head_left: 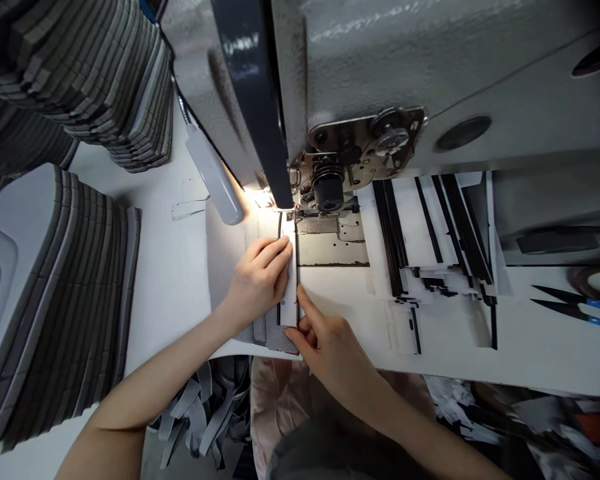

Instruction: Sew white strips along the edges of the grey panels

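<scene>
A grey fabric piece [225,257] lies under the needle area of a sewing machine [325,190]. Along its right edge runs a white strip [289,303] with a black edge. My left hand [260,277] rests flat on the fabric and strip, its fingers extended toward the presser foot. At the lower right corner, my right hand [325,340] has its index finger against the strip's edge and its thumb on the fabric's corner, with the other fingers curled. Lamp light falls around the needle.
Stacks of grey padded pieces [80,293] stand at the left. A small lamp [215,177] hangs beside the machine head. Black and white strips [430,233] lie on the right, with blue-handled scissors [575,307] beyond. Grey scraps [200,407] hang below the table edge.
</scene>
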Available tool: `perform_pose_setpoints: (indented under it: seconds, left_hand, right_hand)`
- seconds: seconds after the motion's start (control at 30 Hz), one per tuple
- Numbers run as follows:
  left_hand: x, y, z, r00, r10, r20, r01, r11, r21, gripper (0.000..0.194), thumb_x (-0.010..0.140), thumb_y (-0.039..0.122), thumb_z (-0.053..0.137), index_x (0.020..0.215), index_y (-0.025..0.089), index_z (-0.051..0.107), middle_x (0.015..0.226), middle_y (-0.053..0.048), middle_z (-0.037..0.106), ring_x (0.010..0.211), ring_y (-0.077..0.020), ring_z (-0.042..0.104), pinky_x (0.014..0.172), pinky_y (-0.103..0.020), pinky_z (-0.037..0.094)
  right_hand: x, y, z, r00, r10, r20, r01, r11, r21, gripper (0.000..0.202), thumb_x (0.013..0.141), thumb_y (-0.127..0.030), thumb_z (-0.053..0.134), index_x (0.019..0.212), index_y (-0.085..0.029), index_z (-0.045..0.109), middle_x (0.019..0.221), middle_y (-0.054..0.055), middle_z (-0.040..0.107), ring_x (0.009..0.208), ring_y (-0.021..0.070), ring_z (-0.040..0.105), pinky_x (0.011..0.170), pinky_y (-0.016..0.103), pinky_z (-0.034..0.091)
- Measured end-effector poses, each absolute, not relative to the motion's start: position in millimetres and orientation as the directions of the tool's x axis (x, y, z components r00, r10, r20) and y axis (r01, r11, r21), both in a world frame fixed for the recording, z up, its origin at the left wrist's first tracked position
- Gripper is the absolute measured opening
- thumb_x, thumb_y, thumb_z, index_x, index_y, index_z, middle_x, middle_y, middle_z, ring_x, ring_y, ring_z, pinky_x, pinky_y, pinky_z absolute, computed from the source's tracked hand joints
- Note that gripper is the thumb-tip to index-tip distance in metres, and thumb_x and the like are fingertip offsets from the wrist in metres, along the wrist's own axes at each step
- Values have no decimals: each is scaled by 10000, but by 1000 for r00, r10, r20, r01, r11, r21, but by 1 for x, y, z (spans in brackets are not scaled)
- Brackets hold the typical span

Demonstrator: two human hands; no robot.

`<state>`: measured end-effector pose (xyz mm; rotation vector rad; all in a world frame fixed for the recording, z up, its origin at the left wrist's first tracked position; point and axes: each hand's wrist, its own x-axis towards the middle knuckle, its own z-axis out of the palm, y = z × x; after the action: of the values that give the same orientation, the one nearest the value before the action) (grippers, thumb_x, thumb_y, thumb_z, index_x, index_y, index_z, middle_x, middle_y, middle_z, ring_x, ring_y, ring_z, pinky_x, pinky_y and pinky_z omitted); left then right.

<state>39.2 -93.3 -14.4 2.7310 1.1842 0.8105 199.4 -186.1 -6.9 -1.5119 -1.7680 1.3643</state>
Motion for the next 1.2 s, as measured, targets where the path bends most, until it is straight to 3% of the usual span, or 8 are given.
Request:
perform_pose_setpoints:
  seconds: [0.4, 0.6, 0.7, 0.9, 1.1, 1.2]
  left_hand:
    - [39, -71, -15, 581, 683, 443, 652, -716, 248, 308, 953, 125, 472, 1197, 170, 654, 1153, -122, 705, 1064, -246, 626, 932, -459, 570]
    - [35, -86, -15, 599, 656, 459, 643, -736, 212, 323, 947, 127, 504, 1245, 144, 629, 1184, -136, 693, 1086, -254, 618, 921, -434, 580]
    - [34, -86, -15, 592, 672, 445, 650, -725, 229, 315, 959, 147, 503, 1243, 169, 638, 1189, -126, 694, 1075, -251, 621, 919, -440, 576]
    - [36, -71, -19, 587, 645, 490, 640, -740, 207, 249, 967, 159, 511, 1154, 166, 674, 1107, -116, 713, 1022, -236, 624, 887, -422, 566]
    - [38, -58, -20, 594, 636, 492, 642, -744, 186, 219, 981, 180, 494, 1072, 186, 693, 1009, -93, 719, 931, -215, 629, 843, -403, 545]
    - [38, -56, -20, 594, 613, 521, 623, -760, 183, 187, 978, 179, 515, 1046, 170, 689, 980, -93, 720, 900, -207, 622, 815, -384, 538]
  right_hand:
    - [199, -165, -4, -311, 912, -267, 522, -70, -850, 663, 889, -114, 531, 1518, 1, 355, 653, 10, 641, 541, 167, 576, 578, 289, 484]
    - [201, -148, -5, -293, 925, -242, 514, -61, -856, 623, 882, -105, 543, 1488, -43, 409, 606, -15, 637, 536, 177, 604, 605, 294, 483]
    - [202, -140, -7, -297, 929, -219, 476, -55, -878, 710, 873, -111, 554, 1540, -77, 313, 611, -27, 650, 532, 177, 606, 597, 296, 486]
    - [203, -125, -6, -284, 935, -213, 513, -39, -857, 866, 870, -124, 577, 1583, -36, 93, 573, -47, 641, 549, 198, 639, 570, 312, 504]
    - [203, -110, -5, -265, 949, -171, 461, -32, -887, 880, 851, -87, 594, 1573, -50, 93, 565, -71, 629, 532, 183, 649, 581, 313, 533]
    - [205, -104, -5, -251, 954, -164, 459, -32, -888, 796, 837, -70, 611, 1524, -79, 211, 565, -80, 626, 511, 179, 639, 595, 317, 526]
